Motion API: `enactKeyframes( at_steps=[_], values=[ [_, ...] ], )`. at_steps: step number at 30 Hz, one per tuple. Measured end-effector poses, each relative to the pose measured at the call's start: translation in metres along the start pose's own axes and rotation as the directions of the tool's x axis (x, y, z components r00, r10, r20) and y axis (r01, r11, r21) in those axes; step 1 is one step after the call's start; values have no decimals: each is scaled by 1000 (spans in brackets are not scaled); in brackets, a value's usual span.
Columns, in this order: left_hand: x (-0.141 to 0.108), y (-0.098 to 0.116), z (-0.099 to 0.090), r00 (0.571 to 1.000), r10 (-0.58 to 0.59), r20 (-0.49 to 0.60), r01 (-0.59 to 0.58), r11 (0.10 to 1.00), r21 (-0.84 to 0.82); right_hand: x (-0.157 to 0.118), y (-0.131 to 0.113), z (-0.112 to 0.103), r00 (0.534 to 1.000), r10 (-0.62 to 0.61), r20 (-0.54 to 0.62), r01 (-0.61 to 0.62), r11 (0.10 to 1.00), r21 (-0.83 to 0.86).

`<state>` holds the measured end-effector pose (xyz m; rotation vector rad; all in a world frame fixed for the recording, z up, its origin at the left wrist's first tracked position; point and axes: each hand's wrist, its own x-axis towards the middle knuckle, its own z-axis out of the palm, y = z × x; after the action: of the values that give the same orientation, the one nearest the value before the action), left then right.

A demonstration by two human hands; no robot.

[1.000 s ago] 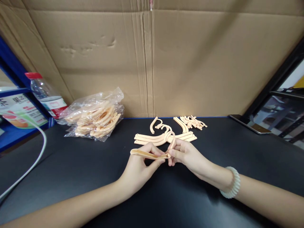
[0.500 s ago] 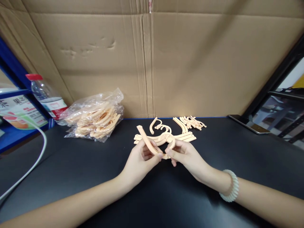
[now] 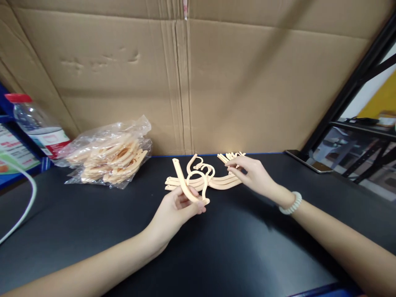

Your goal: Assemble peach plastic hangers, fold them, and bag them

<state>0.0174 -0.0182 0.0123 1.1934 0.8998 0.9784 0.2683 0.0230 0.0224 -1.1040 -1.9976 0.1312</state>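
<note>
Peach hanger arm w/ hook (image 3: 182,182), 1 pc.: above tabletop (image 3: 232,247) ctr., clamped in L hand (image 3: 173,211). R hand (image 3: 256,175): digits apart, nr. stacked hangers (image 3: 221,181); contact, I can't tell. Rear edge (image 3: 161,156): along cardboard (image 3: 247,90). Widest room I see: front ctr. Bagged hanger parts (image 3: 108,159): rear L.

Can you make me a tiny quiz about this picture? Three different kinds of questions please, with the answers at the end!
1. Pick one: what holds the beige piece with the hook? A) the right hand; B) the left hand; C) both hands.
2. True or false: the bracelet is on the left wrist.
3. Fill in: the bottle has a ____ cap.

Key:
1. B.
2. False: it is on the wrist of the right hand.
3. Red.
</note>
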Motion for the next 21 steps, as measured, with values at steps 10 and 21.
enactKeyframes(
  at_steps=[10, 21],
  values=[
    [1, 0, 3, 1000, 7, 19, -7, 999, 32, 13, 50, -5, 909, -176, 377, 309, 892, -329],
    [2, -2, 2, 1000, 18, 22, -19, 999, 27, 10, 43, 5, 928, -137, 347, 253, 914, -318]
  ],
)
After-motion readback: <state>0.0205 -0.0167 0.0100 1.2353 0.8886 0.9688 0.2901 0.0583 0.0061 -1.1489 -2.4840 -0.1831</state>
